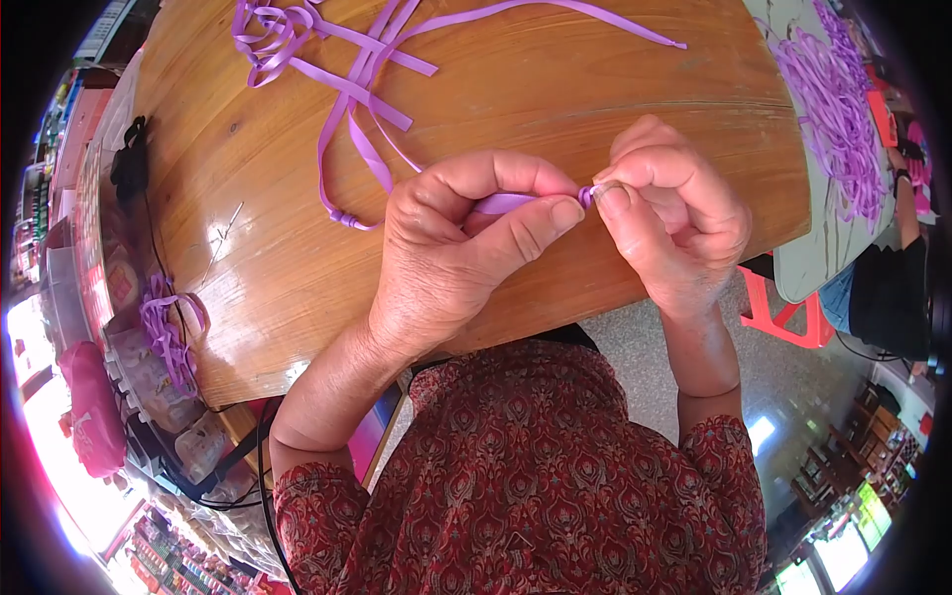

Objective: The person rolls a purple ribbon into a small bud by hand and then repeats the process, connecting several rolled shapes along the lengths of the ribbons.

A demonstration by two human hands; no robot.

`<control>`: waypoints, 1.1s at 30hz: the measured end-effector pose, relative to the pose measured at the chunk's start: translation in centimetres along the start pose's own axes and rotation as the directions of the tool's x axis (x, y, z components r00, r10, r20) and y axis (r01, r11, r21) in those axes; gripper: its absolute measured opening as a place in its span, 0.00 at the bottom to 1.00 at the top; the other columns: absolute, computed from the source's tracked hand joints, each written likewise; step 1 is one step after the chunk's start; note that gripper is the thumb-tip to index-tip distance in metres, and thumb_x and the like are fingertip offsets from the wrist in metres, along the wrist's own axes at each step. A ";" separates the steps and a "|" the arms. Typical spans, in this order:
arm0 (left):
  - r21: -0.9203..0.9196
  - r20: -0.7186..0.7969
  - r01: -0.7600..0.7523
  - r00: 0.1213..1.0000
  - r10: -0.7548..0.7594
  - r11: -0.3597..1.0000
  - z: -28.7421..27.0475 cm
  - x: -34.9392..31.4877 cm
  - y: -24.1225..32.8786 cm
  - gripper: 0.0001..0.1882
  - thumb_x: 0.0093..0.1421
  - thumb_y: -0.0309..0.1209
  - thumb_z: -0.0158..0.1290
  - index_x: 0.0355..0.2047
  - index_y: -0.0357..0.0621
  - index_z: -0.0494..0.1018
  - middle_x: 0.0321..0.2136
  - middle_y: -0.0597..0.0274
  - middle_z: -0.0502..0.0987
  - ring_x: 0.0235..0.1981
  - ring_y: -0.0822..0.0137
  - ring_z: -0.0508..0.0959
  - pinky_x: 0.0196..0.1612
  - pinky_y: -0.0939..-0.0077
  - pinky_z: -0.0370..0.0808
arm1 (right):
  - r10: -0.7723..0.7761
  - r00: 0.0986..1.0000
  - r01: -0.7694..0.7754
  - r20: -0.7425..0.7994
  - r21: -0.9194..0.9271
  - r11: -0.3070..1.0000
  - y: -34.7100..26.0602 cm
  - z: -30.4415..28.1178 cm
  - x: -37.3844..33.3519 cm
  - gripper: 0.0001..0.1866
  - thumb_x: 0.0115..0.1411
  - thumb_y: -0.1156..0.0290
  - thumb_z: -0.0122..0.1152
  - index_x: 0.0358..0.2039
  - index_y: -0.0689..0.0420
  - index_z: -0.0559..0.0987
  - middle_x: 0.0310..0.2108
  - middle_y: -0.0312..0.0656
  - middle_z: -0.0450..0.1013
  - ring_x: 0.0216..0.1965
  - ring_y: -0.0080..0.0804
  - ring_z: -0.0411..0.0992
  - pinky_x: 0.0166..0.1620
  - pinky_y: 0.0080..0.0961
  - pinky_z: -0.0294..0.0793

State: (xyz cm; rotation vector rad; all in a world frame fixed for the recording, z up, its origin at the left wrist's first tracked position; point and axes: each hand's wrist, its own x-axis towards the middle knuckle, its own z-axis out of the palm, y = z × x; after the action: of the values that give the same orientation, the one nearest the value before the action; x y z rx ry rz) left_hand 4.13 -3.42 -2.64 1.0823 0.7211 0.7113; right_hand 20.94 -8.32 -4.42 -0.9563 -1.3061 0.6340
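Above the near edge of the wooden table, my left hand [458, 233] pinches a purple ribbon [504, 203] between thumb and forefinger. A small dark purple knot [586, 196] sits in the ribbon between my two hands. My right hand [674, 213] closes thumb and forefinger on the ribbon's short end, right beside the knot. From behind my left hand the ribbon seems to run back to a loose tangle of purple ribbon [278, 45] at the far left of the table. Another knot [343, 217] shows on a loop left of my left hand.
The wooden table [595, 99] spans the middle. At right, a pale table [801, 263] bears a large heap of purple ribbons [833, 119], with a red stool [783, 312] below and a person [888, 288] beside it. A black cable [149, 218] and a purple bundle [171, 327] lie at left.
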 end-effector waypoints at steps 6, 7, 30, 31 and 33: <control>-0.038 -0.026 0.045 0.999 -0.046 0.998 -0.1 -0.1 0.1 0.05 0.55 0.23 0.59 0.33 0.39 0.78 0.29 0.68 0.79 0.32 0.82 0.74 0.37 0.88 0.72 | 0.033 0.999 -0.032 0.019 -0.034 0.999 0.0 -0.2 -0.1 0.10 0.48 0.89 0.60 0.32 0.65 0.76 0.28 0.41 0.73 0.29 0.24 0.70 0.32 0.19 0.68; -0.063 -0.026 0.045 0.999 -0.047 0.997 -0.1 -0.1 0.1 0.05 0.55 0.23 0.59 0.34 0.39 0.78 0.30 0.68 0.79 0.32 0.82 0.75 0.38 0.87 0.72 | 0.031 0.999 -0.030 0.021 -0.034 0.999 -0.1 -0.4 0.0 0.10 0.48 0.89 0.60 0.32 0.65 0.76 0.28 0.41 0.73 0.29 0.24 0.70 0.32 0.19 0.68; 0.342 0.107 -0.183 0.982 0.156 0.922 -0.4 -0.7 -0.5 0.04 0.56 0.18 0.56 0.32 0.35 0.76 0.30 0.63 0.78 0.32 0.78 0.76 0.36 0.87 0.72 | -0.222 0.854 0.494 0.471 -0.600 0.629 -2.8 -2.6 0.4 0.12 0.41 0.76 0.69 0.29 0.63 0.80 0.24 0.38 0.69 0.26 0.34 0.64 0.31 0.32 0.63; 0.354 0.130 -0.208 0.976 0.172 0.912 -0.4 -0.7 -0.5 0.04 0.56 0.18 0.56 0.32 0.35 0.76 0.29 0.63 0.78 0.31 0.78 0.76 0.35 0.87 0.72 | -0.214 0.851 0.497 0.480 -0.605 0.621 -2.9 -2.7 0.3 0.12 0.41 0.76 0.69 0.29 0.63 0.80 0.24 0.37 0.69 0.26 0.34 0.64 0.31 0.32 0.63; 0.366 0.151 -0.231 0.971 0.187 0.902 -0.1 -0.6 -0.5 0.03 0.56 0.18 0.56 0.32 0.35 0.76 0.28 0.63 0.78 0.31 0.79 0.76 0.35 0.87 0.72 | -0.220 0.848 0.503 0.482 -0.602 0.620 -2.8 -2.9 0.3 0.11 0.42 0.76 0.69 0.29 0.63 0.80 0.24 0.38 0.68 0.26 0.34 0.64 0.31 0.33 0.63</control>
State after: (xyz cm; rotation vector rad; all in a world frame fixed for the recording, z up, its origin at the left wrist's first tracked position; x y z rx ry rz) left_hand 3.73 -4.01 -3.04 1.5645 0.6671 0.7014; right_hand 23.43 -10.08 -1.76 -1.1593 -2.1096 -0.0787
